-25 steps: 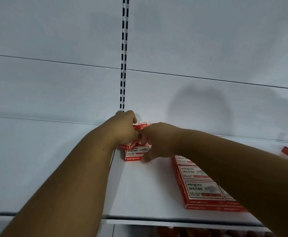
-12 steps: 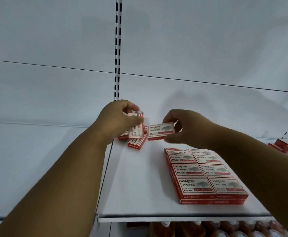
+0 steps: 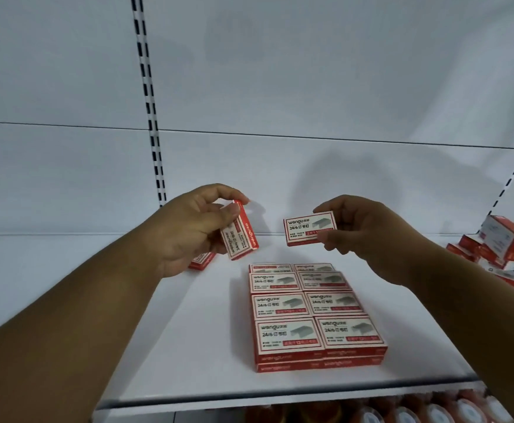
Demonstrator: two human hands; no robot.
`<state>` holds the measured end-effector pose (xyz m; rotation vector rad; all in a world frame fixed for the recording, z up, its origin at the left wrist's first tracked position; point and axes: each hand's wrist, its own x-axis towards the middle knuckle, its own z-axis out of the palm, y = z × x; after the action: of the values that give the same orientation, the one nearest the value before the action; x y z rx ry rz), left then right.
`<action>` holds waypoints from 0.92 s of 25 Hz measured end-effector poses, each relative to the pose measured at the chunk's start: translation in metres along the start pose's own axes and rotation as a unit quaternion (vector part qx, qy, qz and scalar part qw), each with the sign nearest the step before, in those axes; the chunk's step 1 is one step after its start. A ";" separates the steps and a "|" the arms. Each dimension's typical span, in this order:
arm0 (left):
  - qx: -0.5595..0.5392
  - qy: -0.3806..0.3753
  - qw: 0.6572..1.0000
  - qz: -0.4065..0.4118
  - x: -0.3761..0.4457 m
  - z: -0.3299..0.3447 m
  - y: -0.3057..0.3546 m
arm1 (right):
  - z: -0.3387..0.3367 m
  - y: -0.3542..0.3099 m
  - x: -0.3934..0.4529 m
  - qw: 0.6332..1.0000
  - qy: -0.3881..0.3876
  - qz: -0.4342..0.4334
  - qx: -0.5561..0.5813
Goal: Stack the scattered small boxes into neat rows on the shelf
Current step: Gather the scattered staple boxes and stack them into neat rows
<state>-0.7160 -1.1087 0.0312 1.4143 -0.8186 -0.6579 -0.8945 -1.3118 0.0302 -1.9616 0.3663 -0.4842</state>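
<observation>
1. The left hand point(image 3: 194, 230) is raised above the white shelf point(image 3: 188, 346), its thumb and fingers pinching a small red-and-white box point(image 3: 241, 236) by the upper end. This box is tilted, its red side edge turned to the right and its printed face towards the camera.
2. The right hand point(image 3: 368, 236) holds a second box point(image 3: 310, 228) of the same kind, pinched at its right end between thumb below and fingers above. The printed face is towards the camera and the box lies nearly level, in the air above the back of the shelf.
3. The two held boxes are apart from each other, with open space between them.
4. On the shelf, below and between the hands, a neat block of boxes point(image 3: 313, 312) lies flat, two across and four deep, touching side by side. The front edge shows two layers.
5. One loose box point(image 3: 202, 260) lies flat on the shelf just under the left hand, partly hidden by it.
6. At the far right a jumbled pile of boxes point(image 3: 502, 254) lies unsorted.
7. Behind the shelf stands a white back wall point(image 3: 310, 87) with a slotted upright strip point(image 3: 149, 111).
8. Below the shelf's front edge, blurred orange-red goods point(image 3: 402, 412) show on the level beneath.
</observation>
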 end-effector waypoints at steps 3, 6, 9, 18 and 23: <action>0.051 0.004 0.999 0.007 0.011 0.019 0.012 | -0.021 0.015 0.004 0.998 0.004 0.020 0.063; 0.106 -0.017 0.994 -0.020 0.022 0.037 0.012 | -0.036 0.028 0.011 0.992 0.001 0.045 0.114; 0.058 -0.003 0.998 -0.029 0.029 0.048 0.003 | -0.040 0.038 0.016 0.986 0.005 0.051 0.159; -0.077 0.096 0.992 -0.040 0.027 0.041 -0.020 | -0.035 0.055 0.021 0.984 -0.004 0.030 0.178; 0.023 0.078 0.995 -0.051 0.024 0.044 -0.022 | -0.036 0.057 0.019 0.992 -0.018 0.026 0.122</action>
<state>-0.7361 -1.1548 0.0103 1.5370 -0.6452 -0.6004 -0.8977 -1.3726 -0.0049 -1.7176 0.3182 -0.4389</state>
